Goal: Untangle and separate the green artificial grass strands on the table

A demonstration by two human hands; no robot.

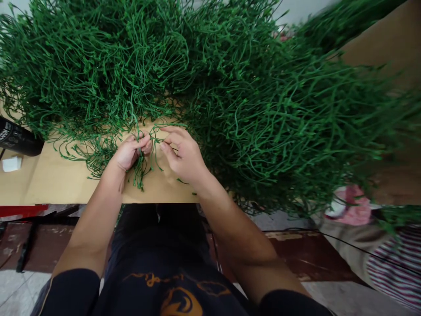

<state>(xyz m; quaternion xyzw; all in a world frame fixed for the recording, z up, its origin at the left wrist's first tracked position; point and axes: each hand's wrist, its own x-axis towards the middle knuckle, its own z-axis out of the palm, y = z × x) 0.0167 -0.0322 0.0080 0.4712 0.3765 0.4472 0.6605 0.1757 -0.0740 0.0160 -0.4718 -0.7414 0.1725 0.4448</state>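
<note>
A huge heap of green plastic stems [210,79] covers the far half of a brown cardboard-topped table [55,180]. My left hand [131,151] is closed, pinching a small bunch of the green stems [141,169] that hangs down toward the table's near edge. My right hand [184,153] sits just beside it, fingers curled, thumb and forefinger pinching a thin green strand [157,139] that runs toward the left hand. Both hands rest over the bare cardboard in front of the heap.
A black cylinder [18,138] lies at the table's left edge, with a small white block [11,163] beside it. Pink artificial flowers [353,206] and striped fabric [394,267] lie low at the right. A red strip [23,210] runs under the table's left front.
</note>
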